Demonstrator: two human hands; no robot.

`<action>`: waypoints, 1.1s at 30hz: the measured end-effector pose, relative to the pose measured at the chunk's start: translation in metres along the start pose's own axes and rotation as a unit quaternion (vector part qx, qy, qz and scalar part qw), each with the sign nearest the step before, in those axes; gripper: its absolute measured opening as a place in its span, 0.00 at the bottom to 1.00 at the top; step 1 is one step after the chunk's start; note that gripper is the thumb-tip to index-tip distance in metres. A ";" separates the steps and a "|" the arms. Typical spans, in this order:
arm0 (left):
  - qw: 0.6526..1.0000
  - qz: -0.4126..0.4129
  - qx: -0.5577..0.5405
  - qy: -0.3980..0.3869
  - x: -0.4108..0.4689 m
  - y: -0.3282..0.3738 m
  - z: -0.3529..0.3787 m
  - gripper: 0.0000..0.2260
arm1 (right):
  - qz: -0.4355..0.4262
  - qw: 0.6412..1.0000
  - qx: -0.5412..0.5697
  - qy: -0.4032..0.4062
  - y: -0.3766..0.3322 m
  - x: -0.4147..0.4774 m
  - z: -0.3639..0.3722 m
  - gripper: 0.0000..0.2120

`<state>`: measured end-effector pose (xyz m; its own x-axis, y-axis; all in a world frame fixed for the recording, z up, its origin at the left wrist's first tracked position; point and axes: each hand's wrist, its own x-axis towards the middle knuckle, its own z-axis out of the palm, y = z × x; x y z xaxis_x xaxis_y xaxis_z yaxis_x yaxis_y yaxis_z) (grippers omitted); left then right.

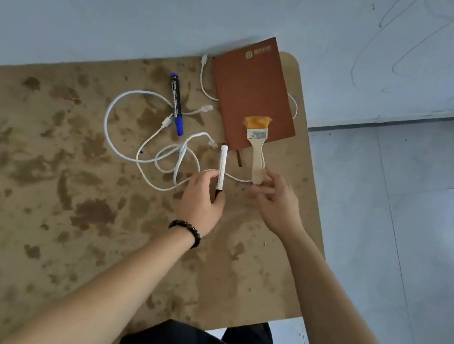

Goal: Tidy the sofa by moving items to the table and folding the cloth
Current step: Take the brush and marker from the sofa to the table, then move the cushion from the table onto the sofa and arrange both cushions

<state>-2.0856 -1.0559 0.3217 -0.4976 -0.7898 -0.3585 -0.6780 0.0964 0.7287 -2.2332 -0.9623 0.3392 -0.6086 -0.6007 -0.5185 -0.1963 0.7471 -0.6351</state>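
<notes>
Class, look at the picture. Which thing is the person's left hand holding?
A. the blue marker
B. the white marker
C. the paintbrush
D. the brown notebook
B: the left hand has its fingers curled round the white marker, while the blue marker lies untouched on the table.
</notes>
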 end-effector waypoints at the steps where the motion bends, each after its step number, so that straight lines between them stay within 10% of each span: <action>1: 1.000 -0.002 0.004 0.000 -0.002 -0.001 0.003 0.18 | -0.004 0.999 -0.030 -0.013 0.005 0.000 -0.001 0.25; 11: 0.999 0.034 0.008 0.042 -0.068 0.033 -0.044 0.10 | -0.047 0.996 -0.074 0.011 0.018 -0.073 -0.064 0.20; 19: 0.964 0.026 -0.121 0.235 -0.202 0.084 -0.099 0.10 | -0.183 0.981 0.037 0.051 -0.003 -0.166 -0.112 0.16; 33: 0.844 -0.145 -0.120 0.503 -0.421 0.038 -0.116 0.10 | -0.300 0.928 0.135 -0.176 -0.030 -0.249 -0.035 0.16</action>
<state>-1.8391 -0.7904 0.5679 0.4627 -0.8853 0.0467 -0.5039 -0.2193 0.8355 -2.1025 -0.8249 0.5070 -0.1545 -0.9764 -0.1507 -0.1904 0.1791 -0.9652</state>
